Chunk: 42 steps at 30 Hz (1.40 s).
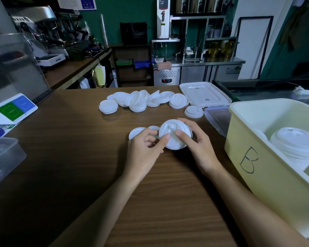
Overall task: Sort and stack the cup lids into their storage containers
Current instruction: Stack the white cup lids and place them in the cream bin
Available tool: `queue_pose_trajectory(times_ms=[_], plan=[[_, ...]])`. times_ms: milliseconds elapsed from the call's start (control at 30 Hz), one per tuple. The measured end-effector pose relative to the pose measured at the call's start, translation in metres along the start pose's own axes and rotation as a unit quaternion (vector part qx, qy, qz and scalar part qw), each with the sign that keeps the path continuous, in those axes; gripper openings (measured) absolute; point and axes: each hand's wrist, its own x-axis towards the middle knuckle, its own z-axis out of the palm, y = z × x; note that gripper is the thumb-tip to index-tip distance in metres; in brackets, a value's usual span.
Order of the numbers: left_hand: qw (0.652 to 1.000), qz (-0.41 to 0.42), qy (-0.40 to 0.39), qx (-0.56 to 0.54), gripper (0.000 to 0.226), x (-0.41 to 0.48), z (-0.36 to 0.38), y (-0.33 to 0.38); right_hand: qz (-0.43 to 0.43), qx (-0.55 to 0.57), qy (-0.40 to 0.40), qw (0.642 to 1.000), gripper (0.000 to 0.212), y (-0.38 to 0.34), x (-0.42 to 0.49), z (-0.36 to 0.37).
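White plastic fills both hands. The right hand [198, 141] grips a short stack of lids [173, 138], thumb on the top face and fingers wrapped over the far rim. The left hand [146, 145] pinches the same stack from the near-left side, with its thumb tip on the top lid and its other fingers curled in by the edge. The stack looks tilted toward the camera, just above the table [78, 148], though I cannot tell whether its lower edge touches the wood.

Just behind the left hand, two flat lids [136, 132] lie on the table. Farther back is a row of loose heaps [132, 102], some leaning on their neighbours, and a single lid [194, 111] sits apart to their right. Beyond that lie a white container cover [203, 94] and a clear cover [218, 120]. At the right edge stands a yellow bin [248, 157] marked B, which already holds a nested column of lids [292, 145]. A clear tub [2, 154] stands at the far left.

The step appears to be squaring and seating the held lids before they go into a container. The main risk is a poor nest: if one lid sits cocked or is a different type, the thumbs' pressure could pop the stack apart or crease a rim. A mismatched lid would also spoil the sort in the bin. Carrying a tilted stack over the bin wall could shed the top lid.
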Motion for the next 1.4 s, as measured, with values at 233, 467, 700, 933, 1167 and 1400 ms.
queue_pose_trajectory(times_ms=[233,467,700,933,1167,1400], plan=[[1.0,0.019,0.012,0.017,0.024,0.001,0.003,-0.002,0.0,0.02,0.013,1.0,0.037,0.0,0.0,-0.001],[0.996,0.005,-0.066,-0.058,0.041,0.003,0.002,-0.008,0.021,0.051,0.001,0.998,0.047,0.001,0.001,-0.003],[0.987,-0.054,-0.124,-0.088,0.056,0.006,0.002,-0.011,0.037,0.079,0.006,0.996,0.047,0.0,-0.002,-0.002],[0.979,-0.073,-0.167,-0.093,0.07,0.008,-0.001,-0.009,0.049,0.108,-0.008,0.993,0.052,-0.001,-0.003,-0.002],[0.989,-0.026,-0.143,-0.016,0.05,0.007,-0.003,-0.009,0.036,0.075,0.008,0.996,0.05,0.0,-0.001,-0.002],[0.95,0.121,-0.062,0.28,0.03,0.017,-0.015,-0.027,0.031,0.067,0.095,0.993,0.047,0.0,0.003,-0.006]])
